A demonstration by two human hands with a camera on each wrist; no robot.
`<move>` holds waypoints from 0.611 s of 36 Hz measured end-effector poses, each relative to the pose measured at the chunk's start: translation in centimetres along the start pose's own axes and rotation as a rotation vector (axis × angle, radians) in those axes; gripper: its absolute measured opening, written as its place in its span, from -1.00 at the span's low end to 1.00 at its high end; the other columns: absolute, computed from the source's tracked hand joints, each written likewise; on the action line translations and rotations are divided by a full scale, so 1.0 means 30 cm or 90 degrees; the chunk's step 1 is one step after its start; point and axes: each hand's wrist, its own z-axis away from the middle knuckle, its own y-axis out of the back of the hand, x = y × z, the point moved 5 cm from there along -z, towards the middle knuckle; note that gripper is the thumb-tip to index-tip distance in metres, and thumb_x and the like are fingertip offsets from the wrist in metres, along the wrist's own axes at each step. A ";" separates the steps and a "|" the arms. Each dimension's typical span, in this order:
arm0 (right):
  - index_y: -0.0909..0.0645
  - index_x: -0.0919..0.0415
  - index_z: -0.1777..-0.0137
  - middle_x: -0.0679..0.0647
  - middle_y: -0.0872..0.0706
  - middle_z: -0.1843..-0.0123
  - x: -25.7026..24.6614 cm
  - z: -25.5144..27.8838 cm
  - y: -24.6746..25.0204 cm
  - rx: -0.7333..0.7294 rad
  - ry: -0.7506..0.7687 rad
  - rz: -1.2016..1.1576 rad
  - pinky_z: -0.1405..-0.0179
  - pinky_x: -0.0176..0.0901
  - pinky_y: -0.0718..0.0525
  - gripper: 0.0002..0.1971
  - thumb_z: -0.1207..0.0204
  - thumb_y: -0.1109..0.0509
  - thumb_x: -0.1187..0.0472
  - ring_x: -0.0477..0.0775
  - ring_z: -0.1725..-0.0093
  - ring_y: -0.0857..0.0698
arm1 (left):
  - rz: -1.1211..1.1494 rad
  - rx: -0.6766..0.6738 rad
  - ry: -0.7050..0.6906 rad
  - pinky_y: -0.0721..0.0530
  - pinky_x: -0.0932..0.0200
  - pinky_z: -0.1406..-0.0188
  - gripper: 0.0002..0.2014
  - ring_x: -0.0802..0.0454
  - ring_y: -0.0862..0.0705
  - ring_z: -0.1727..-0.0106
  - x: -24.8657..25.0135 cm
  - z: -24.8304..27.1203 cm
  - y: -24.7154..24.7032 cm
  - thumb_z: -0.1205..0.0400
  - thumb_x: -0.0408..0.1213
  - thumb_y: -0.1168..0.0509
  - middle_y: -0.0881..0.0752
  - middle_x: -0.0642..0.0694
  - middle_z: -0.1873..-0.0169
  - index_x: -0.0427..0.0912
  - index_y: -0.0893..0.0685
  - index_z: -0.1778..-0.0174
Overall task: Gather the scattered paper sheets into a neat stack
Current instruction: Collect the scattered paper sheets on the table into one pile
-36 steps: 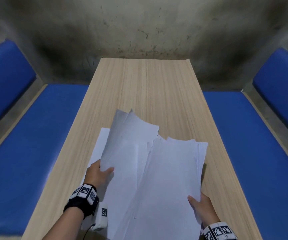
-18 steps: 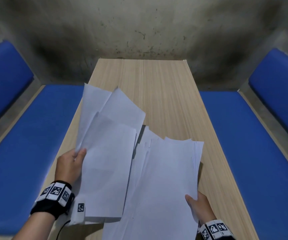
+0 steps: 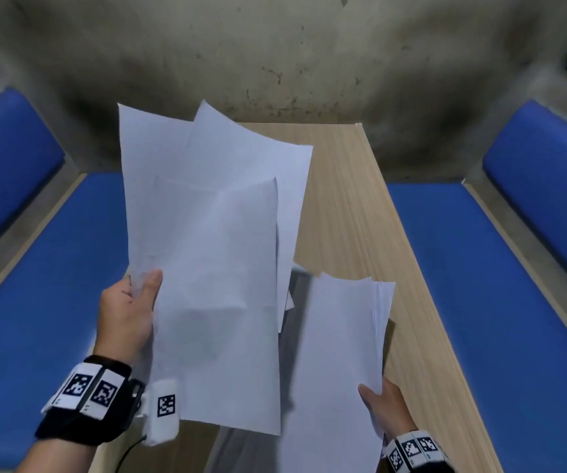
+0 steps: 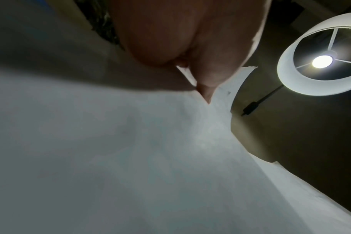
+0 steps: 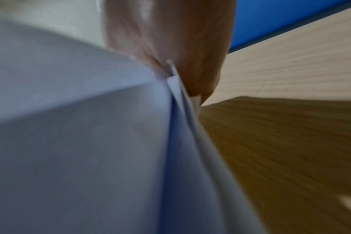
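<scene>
We are holding two separate bundles of white paper above the wooden counter point(image 3: 353, 213). Our left hand point(image 3: 126, 315) is gripping the left bundle of sheets point(image 3: 213, 254) at its left edge, thumb point(image 3: 150, 285) lying on the front face and the other fingers hidden behind; this bundle is being held raised and roughly upright, its sheets fanned out unevenly at the top so that at least three corners are showing. In the left wrist view the thumb is pressing onto the paper, with a lit round lamp point(image 4: 321, 61) showing beyond the sheet's edge. Our right hand point(image 3: 386, 409) is pinching the right bundle of sheets point(image 3: 340, 353) near its lower right edge, thumb on top; this bundle is sitting lower than the left one and casting a shadow on the counter. In the right wrist view several sheet edges are being clamped between thumb and fingers. The two bundles are standing side by side, slightly overlapping in the head view; we cannot tell whether they are touching. Blue seat cushions point(image 3: 500, 302) are flanking the counter on both sides.
</scene>
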 end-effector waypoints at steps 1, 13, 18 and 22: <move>-0.58 0.22 -0.23 0.23 -0.75 -0.14 -0.001 0.000 -0.001 -0.001 0.002 -0.004 -0.25 0.15 -0.65 -0.76 -0.59 -0.29 0.35 0.28 -0.14 -0.72 | 0.021 0.001 0.006 -0.54 0.04 0.28 -0.54 -0.04 -0.53 0.37 -0.004 0.014 -0.013 -0.64 -0.07 -0.35 -0.59 -0.12 0.44 -0.41 -0.53 0.40; -0.57 0.34 -0.34 0.20 -0.73 -0.12 -0.004 0.000 0.009 0.000 0.011 0.004 -0.23 0.06 -0.63 -0.67 -0.59 -0.27 0.38 0.25 -0.15 -0.70 | 0.126 0.032 0.035 -0.50 0.14 0.43 -0.52 -0.03 -0.48 0.47 0.071 0.026 -0.016 -0.61 0.00 -0.37 -0.49 -0.19 0.49 -0.21 -0.39 0.49; -0.56 0.37 -0.34 0.23 -0.73 -0.11 -0.011 0.005 0.009 0.004 0.001 -0.001 -0.16 0.01 -0.63 -0.68 -0.59 -0.27 0.40 0.24 -0.12 -0.70 | 0.227 0.010 0.080 -0.54 -0.02 0.35 -0.29 -0.11 -0.52 0.35 0.099 0.007 -0.019 -0.43 0.24 -0.45 -0.54 -0.20 0.27 -0.49 -0.50 0.31; -0.57 0.37 -0.34 0.26 -0.74 -0.16 -0.017 0.011 0.013 -0.001 -0.001 0.004 0.07 -0.14 -0.66 -0.67 -0.58 -0.28 0.39 0.21 -0.08 -0.71 | 0.275 0.016 0.092 -0.42 0.28 0.76 -0.54 0.01 -0.41 0.73 0.154 -0.003 -0.047 -0.57 0.05 -0.40 -0.42 -0.18 0.48 -0.18 -0.41 0.43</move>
